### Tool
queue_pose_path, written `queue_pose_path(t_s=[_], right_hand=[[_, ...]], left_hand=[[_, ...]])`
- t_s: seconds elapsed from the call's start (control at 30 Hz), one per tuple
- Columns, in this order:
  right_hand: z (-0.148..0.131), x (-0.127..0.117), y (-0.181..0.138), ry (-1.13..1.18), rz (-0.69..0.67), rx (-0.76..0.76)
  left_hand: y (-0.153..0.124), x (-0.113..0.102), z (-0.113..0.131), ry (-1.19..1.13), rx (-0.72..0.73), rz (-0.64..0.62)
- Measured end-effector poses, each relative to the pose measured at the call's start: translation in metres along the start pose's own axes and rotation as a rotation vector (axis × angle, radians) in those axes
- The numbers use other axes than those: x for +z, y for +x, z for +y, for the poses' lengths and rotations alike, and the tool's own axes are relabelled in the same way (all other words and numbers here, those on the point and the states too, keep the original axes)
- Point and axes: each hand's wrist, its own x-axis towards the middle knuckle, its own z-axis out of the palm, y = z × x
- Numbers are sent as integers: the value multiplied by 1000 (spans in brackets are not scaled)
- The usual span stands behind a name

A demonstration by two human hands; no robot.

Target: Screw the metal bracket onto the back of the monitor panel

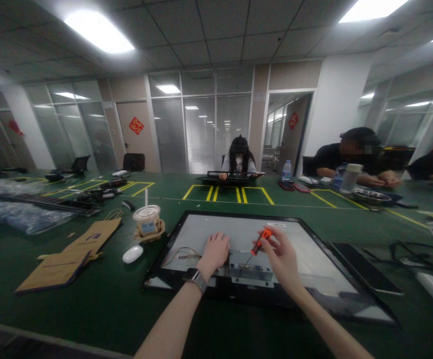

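Observation:
A flat monitor panel (pixel 306 249) lies face down on the green table in front of me, its grey metal back up. My right hand (pixel 282 257) is closed on a small orange-handled screwdriver (pixel 259 243), tip down at a metal bracket (pixel 252 269) near the panel's front edge. My left hand (pixel 214 252), a watch on its wrist, rests on the panel just left of the bracket with its fingers curled down. Thin coloured wires (pixel 181 254) run across the panel to the left of that hand.
A lidded drink cup (pixel 146 220) with a straw, a white mouse (pixel 132 254) and brown paper bags (pixel 74 252) lie to the left. A dark panel (pixel 366 267) and cables (pixel 414 252) lie right. Other people sit at the far side and right with bottles.

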Motion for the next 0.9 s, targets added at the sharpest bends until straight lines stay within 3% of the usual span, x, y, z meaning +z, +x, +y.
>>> queue_pose_path(t_s=[0.9], right_hand=[[2,3,-6,-47,-51,-2]], left_hand=[[-5,-8,4,3,14,20]])
